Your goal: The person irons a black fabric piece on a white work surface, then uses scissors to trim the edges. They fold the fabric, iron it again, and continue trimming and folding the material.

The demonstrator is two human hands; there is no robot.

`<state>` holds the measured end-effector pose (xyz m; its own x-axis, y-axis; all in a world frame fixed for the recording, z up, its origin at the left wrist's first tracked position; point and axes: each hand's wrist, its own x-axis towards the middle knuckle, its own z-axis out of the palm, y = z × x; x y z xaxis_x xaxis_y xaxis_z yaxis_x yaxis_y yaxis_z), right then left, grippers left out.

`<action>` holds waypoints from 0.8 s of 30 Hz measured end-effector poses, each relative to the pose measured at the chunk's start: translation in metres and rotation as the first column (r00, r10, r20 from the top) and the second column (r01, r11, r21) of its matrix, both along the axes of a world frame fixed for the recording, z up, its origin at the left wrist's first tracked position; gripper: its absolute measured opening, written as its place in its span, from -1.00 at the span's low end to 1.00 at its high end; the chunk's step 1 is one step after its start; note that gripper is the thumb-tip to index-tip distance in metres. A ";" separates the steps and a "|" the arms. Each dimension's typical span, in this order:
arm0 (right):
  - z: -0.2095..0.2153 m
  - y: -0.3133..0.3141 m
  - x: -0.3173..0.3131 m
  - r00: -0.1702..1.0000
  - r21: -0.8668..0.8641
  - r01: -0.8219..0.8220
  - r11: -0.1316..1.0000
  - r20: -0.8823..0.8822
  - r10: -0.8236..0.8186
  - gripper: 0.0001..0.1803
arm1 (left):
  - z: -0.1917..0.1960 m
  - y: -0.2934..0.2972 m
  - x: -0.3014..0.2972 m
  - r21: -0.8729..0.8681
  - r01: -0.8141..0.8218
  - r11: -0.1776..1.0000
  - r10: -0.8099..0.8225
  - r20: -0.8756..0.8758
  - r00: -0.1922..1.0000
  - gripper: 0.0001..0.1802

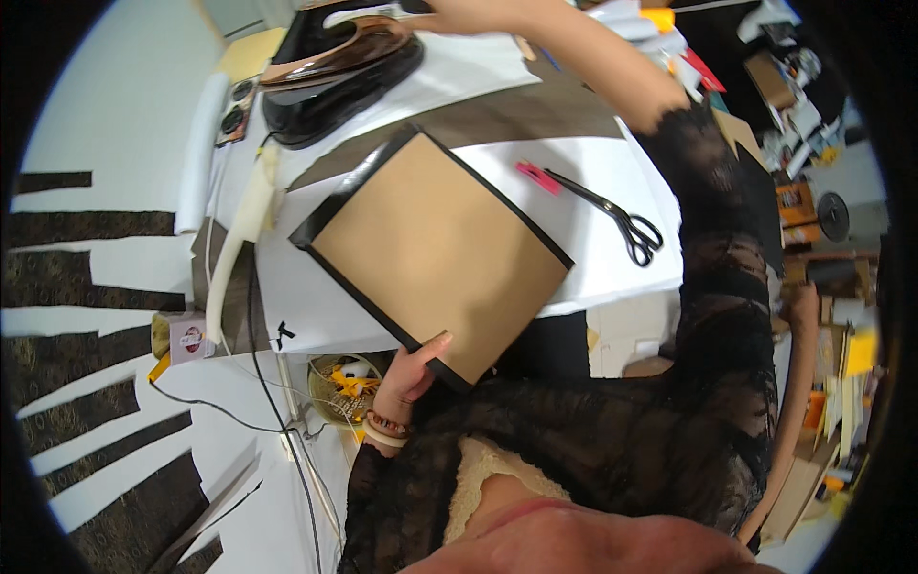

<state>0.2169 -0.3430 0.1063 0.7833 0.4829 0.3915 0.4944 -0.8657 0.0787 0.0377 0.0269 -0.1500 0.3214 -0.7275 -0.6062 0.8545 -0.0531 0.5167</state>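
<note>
A tan rectangular board (440,249) with black covering along its edges lies tilted over the worktable. My left hand (413,371) grips its near corner, thumb on the top face and the other fingers partly hidden. At the upper edge, my right hand (473,13) reaches beside a brown and black clothes iron (346,59); its fingers are mostly cut off, so I cannot tell whether they hold the iron. Right of the board lie black-handled scissors (612,210), their blades near a small pink piece (538,177).
White sheeting (478,67) covers part of the table. A white roll (203,153) stands at the left, above a small box (186,337) and a black cable (273,402). Below the table edge is a waste basket (335,407). Dark patterned strips (86,225) lie far left.
</note>
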 end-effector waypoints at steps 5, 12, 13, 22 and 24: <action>-0.077 -0.024 -0.186 0.839 0.503 0.542 0.673 -0.366 -0.402 -0.51 | 0.033 0.005 -0.022 0.061 0.011 0.998 -0.044 0.565 0.824 -0.63; -0.127 0.054 -0.301 0.726 0.818 0.570 -0.083 -0.548 -0.415 -0.41 | 0.063 0.000 -0.028 0.027 -0.082 0.996 -0.022 0.998 0.062 -0.77; -0.129 0.062 -0.297 0.776 0.859 0.499 -0.113 -0.501 -0.382 -0.43 | 0.065 0.001 -0.031 0.031 -0.109 0.994 -0.031 0.999 0.007 -0.76; -0.125 0.076 -0.276 0.952 0.896 0.223 -0.384 -0.284 -0.111 -0.85 | 0.082 0.012 -0.058 0.098 -0.269 0.958 -0.173 0.948 -0.268 -0.84; -0.129 0.078 -0.273 0.952 0.892 0.229 -0.391 -0.288 -0.100 -0.86 | 0.076 0.017 -0.062 0.081 -0.303 0.950 -0.173 0.941 -0.289 -0.83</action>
